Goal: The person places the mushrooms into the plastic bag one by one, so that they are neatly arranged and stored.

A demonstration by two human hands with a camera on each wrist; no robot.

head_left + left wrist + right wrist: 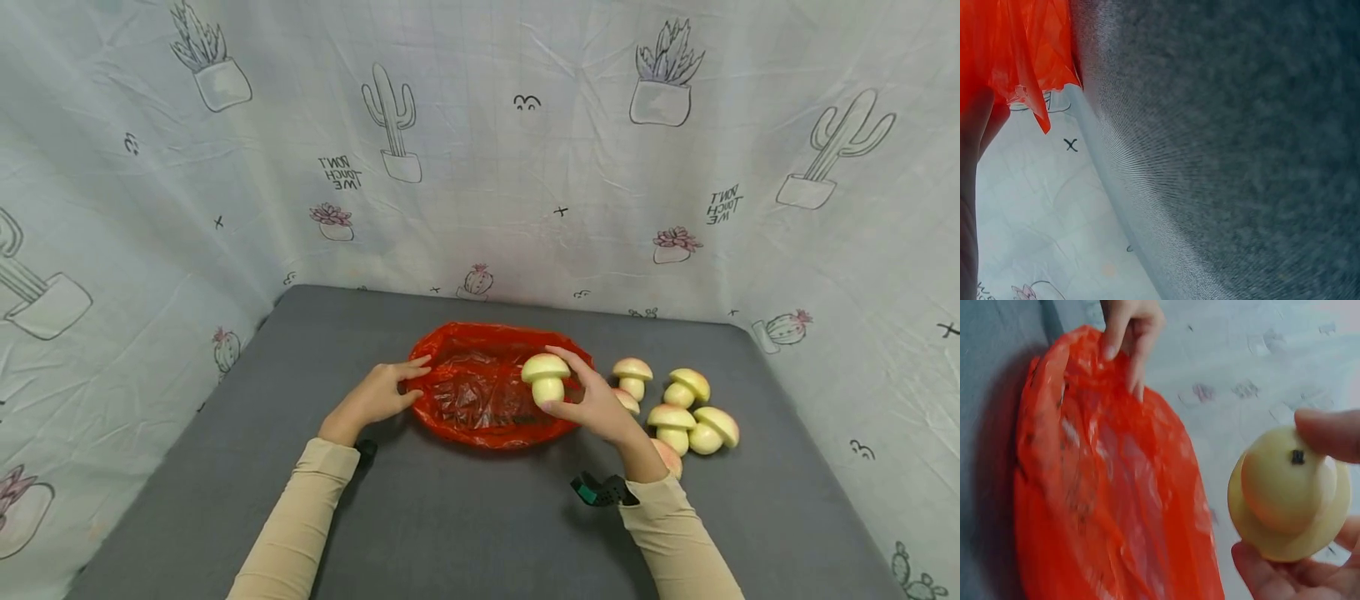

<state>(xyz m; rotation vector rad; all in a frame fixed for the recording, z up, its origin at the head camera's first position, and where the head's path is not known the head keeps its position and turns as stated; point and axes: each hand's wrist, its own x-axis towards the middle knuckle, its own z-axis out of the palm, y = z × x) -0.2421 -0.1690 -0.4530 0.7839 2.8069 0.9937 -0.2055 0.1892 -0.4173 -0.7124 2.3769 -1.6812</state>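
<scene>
A toy mushroom [547, 380] with a pale yellow stem and cap is pinched between the thumb and fingers of my right hand [592, 406]. It is held over the right side of an open red plastic bag [480, 439]. In the right wrist view, the mushroom [1291, 487] shows its rounded base with a small dark mark. My left hand [381, 393] grips the bag's left rim, its fingers reaching over the edge; the right wrist view also shows this hand [1133, 328]. In the left wrist view, fingers touch the red plastic [1029, 44].
To the right of the bag, several more toy mushrooms [672, 421] with pinkish caps stand or lie in a loose group, some partly behind my right hand and forearm. The grey tabletop [465, 525] is bordered by a white cactus-print cloth [480, 167].
</scene>
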